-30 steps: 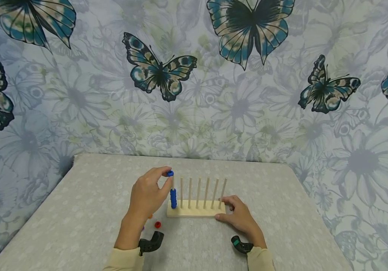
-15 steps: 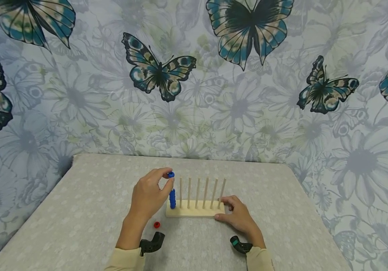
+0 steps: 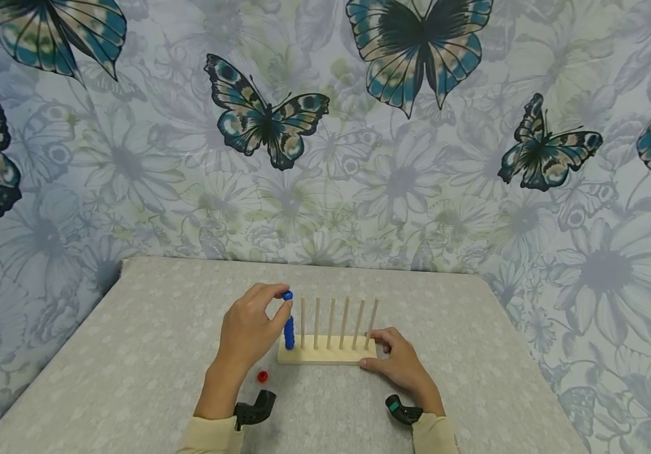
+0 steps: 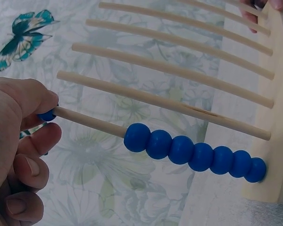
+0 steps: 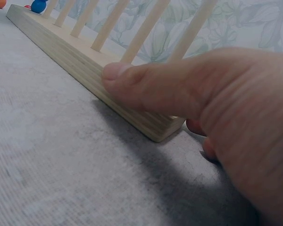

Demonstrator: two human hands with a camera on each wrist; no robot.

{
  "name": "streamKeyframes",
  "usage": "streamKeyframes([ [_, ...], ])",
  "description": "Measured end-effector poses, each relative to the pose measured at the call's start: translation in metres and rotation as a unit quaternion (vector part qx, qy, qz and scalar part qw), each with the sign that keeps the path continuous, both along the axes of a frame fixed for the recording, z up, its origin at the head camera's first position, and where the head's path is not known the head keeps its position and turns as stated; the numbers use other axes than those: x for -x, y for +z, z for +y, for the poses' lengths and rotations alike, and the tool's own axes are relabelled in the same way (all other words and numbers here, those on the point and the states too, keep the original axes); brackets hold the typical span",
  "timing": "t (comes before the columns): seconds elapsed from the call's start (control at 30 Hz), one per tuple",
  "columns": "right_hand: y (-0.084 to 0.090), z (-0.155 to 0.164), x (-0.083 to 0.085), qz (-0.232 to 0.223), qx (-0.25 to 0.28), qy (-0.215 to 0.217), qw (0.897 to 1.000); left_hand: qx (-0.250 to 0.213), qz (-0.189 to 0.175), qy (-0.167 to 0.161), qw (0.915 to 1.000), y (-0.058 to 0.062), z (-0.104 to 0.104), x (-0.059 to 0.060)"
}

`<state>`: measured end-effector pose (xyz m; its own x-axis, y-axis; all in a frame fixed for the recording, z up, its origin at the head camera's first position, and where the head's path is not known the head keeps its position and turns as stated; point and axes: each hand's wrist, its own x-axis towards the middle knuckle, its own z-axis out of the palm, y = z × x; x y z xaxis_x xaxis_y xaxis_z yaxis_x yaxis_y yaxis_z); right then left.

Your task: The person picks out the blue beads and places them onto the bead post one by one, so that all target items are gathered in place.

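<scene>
A light wooden base (image 3: 325,357) with a row of upright pegs stands on the table. Its leftmost peg carries a stack of several blue beads (image 4: 180,149). My left hand (image 3: 248,325) pinches another blue bead (image 3: 287,295) at the top of that same peg; in the left wrist view the fingers mostly hide this bead (image 4: 48,114), which sits at the peg's tip. The other pegs (image 4: 165,103) are bare. My right hand (image 3: 398,359) grips the right end of the base, its thumb (image 5: 146,87) along the front edge and its fingers behind.
A red bead (image 3: 263,376) lies on the cloth-covered table (image 3: 490,378) in front of the base's left end. An orange bead (image 5: 0,4) shows at the far left in the right wrist view. A butterfly-patterned wall (image 3: 325,208) rises behind the table.
My left hand has lowered the pinched blue bead slightly at the peg's top. Orange and purple beads seen beside the left wrist earlier are now hidden. The right hand stays on the base.
</scene>
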<state>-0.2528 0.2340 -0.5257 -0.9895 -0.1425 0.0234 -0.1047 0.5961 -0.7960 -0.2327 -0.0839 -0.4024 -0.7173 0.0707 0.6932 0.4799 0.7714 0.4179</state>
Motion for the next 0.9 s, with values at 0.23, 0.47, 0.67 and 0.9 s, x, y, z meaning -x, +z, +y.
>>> streamKeyframes([
  [0.23,-0.002,0.001,0.001,0.000,-0.004,-0.005,1.000,0.001,0.002,-0.004,1.0000,-0.001,0.001,0.002],
  [0.47,-0.002,0.000,0.004,-0.001,-0.003,-0.004,1.000,0.004,-0.007,0.012,0.9999,0.002,0.000,-0.001],
  [0.67,-0.001,0.001,0.001,-0.003,-0.004,0.001,1.000,-0.025,0.022,0.022,0.9992,0.005,-0.004,-0.010],
  [0.9,0.006,0.007,0.001,0.002,-0.002,0.004,1.000,-0.057,0.064,0.016,0.9962,0.010,-0.004,-0.011],
])
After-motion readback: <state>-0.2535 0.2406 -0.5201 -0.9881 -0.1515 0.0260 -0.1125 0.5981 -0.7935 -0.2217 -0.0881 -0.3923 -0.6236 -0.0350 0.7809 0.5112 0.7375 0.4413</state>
